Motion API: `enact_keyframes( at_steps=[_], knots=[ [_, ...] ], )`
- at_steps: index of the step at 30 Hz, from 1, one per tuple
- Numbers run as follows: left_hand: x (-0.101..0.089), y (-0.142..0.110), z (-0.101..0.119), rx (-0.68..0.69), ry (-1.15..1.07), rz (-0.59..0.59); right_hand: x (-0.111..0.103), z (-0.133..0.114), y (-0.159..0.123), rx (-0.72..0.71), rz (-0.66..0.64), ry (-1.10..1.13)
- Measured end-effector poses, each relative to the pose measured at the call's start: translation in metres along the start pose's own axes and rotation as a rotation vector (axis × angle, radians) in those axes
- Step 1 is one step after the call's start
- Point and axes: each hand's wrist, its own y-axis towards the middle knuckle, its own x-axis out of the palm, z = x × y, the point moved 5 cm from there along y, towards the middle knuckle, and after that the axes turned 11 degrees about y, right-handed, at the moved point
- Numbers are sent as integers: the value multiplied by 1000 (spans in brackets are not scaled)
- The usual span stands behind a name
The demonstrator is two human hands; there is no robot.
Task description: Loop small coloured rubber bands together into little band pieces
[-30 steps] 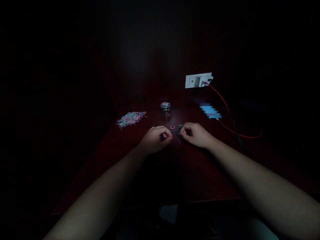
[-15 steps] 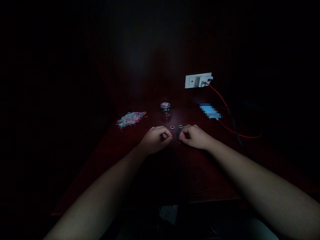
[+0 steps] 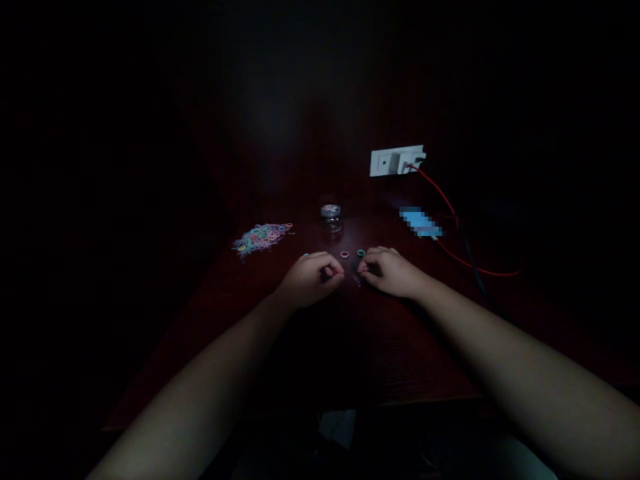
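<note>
The scene is very dark. My left hand (image 3: pixel 313 277) rests on the dark red table (image 3: pixel 380 360) with its fingers curled into a pinch; what it holds is too small to make out. My right hand (image 3: pixel 390 270) lies close beside it, fingers also pinched together near a small clip-like item (image 3: pixel 357 281). Just beyond the fingertips lie a pink ring (image 3: pixel 345 254) and a green ring (image 3: pixel 361 253). A heap of several coloured small rings (image 3: pixel 261 238) lies to the far left.
A small glass jar (image 3: pixel 331 217) stands behind the hands. A white wall socket (image 3: pixel 395 161) holds a plug with a red cable (image 3: pixel 450 213) running across the table's right side. A blue flat object (image 3: pixel 420 222) lies at the back right. The table's front edge is near my elbows.
My right hand has shifted slightly, its fingertips moving a little near the clip. My left hand stays in place, still pinched.
</note>
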Motion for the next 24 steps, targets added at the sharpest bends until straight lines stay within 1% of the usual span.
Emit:
enact_keyframes(
  at_steps=[6, 14, 24],
  knots=[
    [0, 0, 0, -9, 8, 0, 5, 0, 1, 5, -44, 13],
    [-1, 0, 0, -11, -1, -10, 6, -7, 0, 9, -76, 29],
    [-1, 0, 0, -10, 0, -1, 13, -2, 0, 12, -114, 54]
  ],
)
